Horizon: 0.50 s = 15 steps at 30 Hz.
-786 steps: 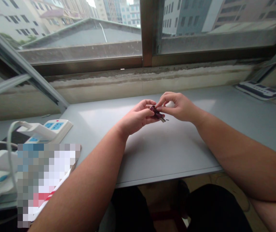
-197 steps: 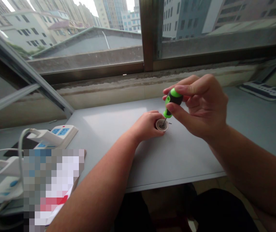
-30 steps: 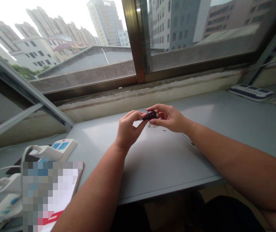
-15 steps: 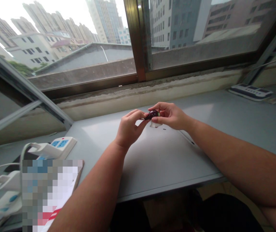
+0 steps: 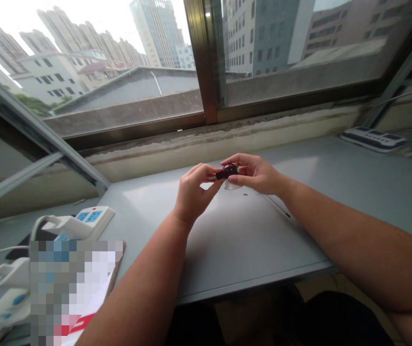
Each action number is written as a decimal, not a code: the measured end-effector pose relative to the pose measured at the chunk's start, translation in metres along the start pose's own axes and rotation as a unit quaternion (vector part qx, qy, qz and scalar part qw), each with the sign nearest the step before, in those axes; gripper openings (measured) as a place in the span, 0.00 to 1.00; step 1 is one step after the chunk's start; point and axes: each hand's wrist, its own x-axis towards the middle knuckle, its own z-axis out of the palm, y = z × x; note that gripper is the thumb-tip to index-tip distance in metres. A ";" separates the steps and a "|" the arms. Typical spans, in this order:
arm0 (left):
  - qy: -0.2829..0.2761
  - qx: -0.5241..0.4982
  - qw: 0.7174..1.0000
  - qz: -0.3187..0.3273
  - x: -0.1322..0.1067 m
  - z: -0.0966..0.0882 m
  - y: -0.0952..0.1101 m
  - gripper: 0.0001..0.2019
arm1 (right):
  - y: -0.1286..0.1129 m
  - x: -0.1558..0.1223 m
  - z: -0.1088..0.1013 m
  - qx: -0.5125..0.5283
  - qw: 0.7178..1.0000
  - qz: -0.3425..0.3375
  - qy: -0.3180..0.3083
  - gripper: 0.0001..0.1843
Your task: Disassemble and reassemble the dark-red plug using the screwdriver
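Between my hands, a small screwdriver's dark round handle sits with its shaft hidden. My right hand curls its fingers around the handle. My left hand pinches the handle's left end with its fingertips. Just below the handle, partly behind my right fingers, is a pale round ring. A tiny metal screw lies on the grey desk, to the right of the ring.
A white power strip with blue sockets and white chargers with cables lie at the left, by a pixelated paper. Another power strip stands at the far right. A metal window frame runs behind the desk.
Since the earlier frames, the screwdriver has moved from above the ring, held in my right hand alone, to between both hands. Over the last second, my hands have barely moved.
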 end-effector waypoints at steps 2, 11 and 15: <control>-0.009 -0.082 0.994 -0.072 -0.001 0.002 -0.003 0.14 | 0.001 0.000 -0.001 -0.023 1.000 -0.013 0.003 0.27; -0.018 -0.269 0.937 -0.222 0.003 0.005 -0.009 0.19 | -0.003 -0.003 -0.008 -0.256 0.951 -0.172 0.038 0.25; -0.006 -0.257 0.951 -0.174 0.002 0.004 -0.009 0.17 | 0.001 -0.002 -0.010 -0.202 0.970 -0.129 0.043 0.44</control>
